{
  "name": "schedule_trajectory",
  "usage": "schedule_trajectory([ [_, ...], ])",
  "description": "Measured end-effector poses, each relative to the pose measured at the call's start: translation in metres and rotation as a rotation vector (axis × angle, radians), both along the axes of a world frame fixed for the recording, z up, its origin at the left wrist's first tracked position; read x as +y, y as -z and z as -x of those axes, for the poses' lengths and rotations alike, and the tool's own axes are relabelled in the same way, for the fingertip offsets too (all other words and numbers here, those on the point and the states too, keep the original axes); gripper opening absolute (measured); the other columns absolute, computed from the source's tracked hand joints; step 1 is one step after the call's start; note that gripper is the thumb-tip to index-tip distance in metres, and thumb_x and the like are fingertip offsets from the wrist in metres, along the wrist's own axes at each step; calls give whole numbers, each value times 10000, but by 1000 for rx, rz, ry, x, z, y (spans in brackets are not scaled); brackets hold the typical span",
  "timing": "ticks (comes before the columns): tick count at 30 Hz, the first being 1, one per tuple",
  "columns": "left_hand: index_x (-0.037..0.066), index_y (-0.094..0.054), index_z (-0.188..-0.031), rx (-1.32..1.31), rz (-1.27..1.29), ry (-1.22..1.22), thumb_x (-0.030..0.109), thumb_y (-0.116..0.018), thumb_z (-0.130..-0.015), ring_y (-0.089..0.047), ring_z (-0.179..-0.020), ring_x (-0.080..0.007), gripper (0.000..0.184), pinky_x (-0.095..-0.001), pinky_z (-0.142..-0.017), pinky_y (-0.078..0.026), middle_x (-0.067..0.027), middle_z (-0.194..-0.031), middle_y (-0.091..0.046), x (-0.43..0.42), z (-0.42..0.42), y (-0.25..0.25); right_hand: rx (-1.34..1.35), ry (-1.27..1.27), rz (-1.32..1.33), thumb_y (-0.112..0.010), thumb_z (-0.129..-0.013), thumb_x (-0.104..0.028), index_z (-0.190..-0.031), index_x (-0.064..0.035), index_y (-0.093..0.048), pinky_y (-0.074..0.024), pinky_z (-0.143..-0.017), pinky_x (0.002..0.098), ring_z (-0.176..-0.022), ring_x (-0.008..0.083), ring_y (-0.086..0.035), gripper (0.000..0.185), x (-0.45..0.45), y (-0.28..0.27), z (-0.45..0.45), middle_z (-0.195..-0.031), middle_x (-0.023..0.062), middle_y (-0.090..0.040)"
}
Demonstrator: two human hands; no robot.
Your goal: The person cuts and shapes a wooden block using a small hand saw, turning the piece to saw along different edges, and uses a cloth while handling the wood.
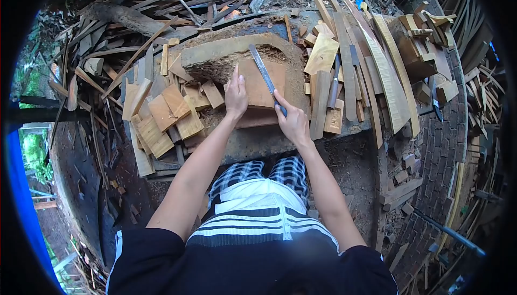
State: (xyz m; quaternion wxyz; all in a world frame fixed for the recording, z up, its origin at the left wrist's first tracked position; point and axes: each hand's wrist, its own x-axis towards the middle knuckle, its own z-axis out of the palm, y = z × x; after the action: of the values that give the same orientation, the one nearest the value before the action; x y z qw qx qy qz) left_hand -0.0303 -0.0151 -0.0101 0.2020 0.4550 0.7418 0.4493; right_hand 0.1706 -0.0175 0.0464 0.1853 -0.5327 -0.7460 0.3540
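Right hand (293, 125) grips the blue-handled blade (260, 69) across the wooden block (254, 88); left hand (236, 95) open alongside (no finished cut visible).

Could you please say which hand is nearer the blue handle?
Right: the right hand grips the blue handle, while the left hand is farther, at the left edge of the wooden block.

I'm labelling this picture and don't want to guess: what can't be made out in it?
Head view throughout:
Handle of the blue-handled tool: mostly covered by the right hand.
Whether the tool touches the wood block: the downward angle leaves it unclear.
The block's underside: faces away.
Marks on the small upright piece: too small to read.
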Motion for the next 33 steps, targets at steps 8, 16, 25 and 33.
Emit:
schedule_trajectory([
  [8, 70, -345, -1497, 121, -28, -31, 376, -432, -1027, -552, -1180, -412, 568, -474, -1024, -394, -221, -1302, -588, -1, -1, 13, -12, 8, 11, -598, -930, -272, -1375, -332, -551, -534, -721, 513, -813, 434, -663, 451, -38, -1, -2, -827, 239, -672],
  [16, 38, -362, -1473, 33, -40, -17, 387, -573, -960, -568, -1149, -403, 656, -464, -1013, -400, -253, -1271, -589, 3, -2, 6, 20, 97, 39, -578, -937, -277, -1355, -311, -576, -528, -779, 521, -881, 454, -651, 420, -7, 9, -2, -895, 275, -665],
  [25, 41, -316, -1486, 9, -39, -24, 406, -632, -920, -562, -1146, -411, 744, -468, -1005, -403, -253, -1244, -596, 0, -7, 2, 31, 138, 83, -574, -944, -279, -1359, -295, -572, -525, -778, 500, -894, 453, -646, 415, 0, 7, -4, -925, 272, -663],
  [33, 11, -303, -1481, 6, 13, -53, 412, -587, -950, -571, -1138, -425, 723, -474, -980, -427, -269, -1245, -593, 1, -3, 3, -30, 145, 175, -555, -961, -282, -1375, -328, -554, -512, -872, 482, -1012, 455, -625, 417, 4, 5, 0, -1084, 266, -654],
])
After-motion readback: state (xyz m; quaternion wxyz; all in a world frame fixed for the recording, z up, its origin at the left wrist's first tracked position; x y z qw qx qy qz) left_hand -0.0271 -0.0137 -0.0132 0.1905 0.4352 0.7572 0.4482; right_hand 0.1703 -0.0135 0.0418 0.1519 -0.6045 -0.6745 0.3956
